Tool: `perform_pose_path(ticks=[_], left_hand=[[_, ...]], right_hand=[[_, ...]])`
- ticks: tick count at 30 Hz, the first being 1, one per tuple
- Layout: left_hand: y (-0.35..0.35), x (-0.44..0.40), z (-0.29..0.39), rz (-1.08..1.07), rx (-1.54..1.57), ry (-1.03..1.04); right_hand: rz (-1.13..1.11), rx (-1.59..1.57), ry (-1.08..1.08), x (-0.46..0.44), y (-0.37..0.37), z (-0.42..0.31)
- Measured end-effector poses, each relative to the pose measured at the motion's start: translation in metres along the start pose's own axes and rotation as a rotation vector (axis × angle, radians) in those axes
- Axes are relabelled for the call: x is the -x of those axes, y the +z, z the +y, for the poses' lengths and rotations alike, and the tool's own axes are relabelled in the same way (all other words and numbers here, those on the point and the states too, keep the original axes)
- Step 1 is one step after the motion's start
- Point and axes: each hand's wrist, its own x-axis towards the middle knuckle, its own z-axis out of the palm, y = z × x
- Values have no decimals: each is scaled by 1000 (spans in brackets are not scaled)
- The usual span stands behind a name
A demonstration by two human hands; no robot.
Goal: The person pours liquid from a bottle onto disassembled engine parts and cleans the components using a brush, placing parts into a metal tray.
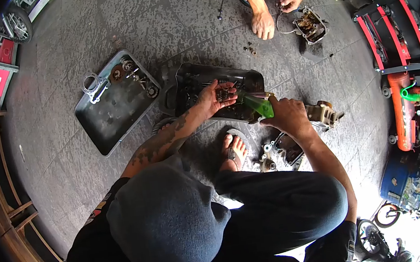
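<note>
My left hand (pixel 213 100) is turned palm up over the black tray (pixel 253 78), its fingers partly curled around dark metal coil springs (pixel 225 94). In my right hand (pixel 289 116) is a translucent green bottle (pixel 259 106), tilted so that its narrow end points toward the springs. Several dark parts lie inside the tray beneath my hands, too shadowed to name. Metal engine parts (pixel 279 150) sit on the floor below my right forearm, and a tan metal casing (pixel 322 114) stands just right of that hand.
A grey tray (pixel 116 122) at left holds metal parts, with a silver cylinder part (pixel 93 86) on its rim. Across from me, another person's hands (pixel 263 24) are near an oily engine part (pixel 311 25). A tool rack (pixel 390 33) and an orange tank (pixel 402 109) stand at right.
</note>
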Motion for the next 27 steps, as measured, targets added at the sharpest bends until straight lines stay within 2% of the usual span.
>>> perform_pose_path(ticks=[11, 27], left_hand=[[-1, 9, 4, -11, -28, 24], [8, 14, 8, 118, -155, 93]], right_hand=[[-19, 7, 14, 3, -14, -14], [-6, 74, -46, 1, -21, -18]])
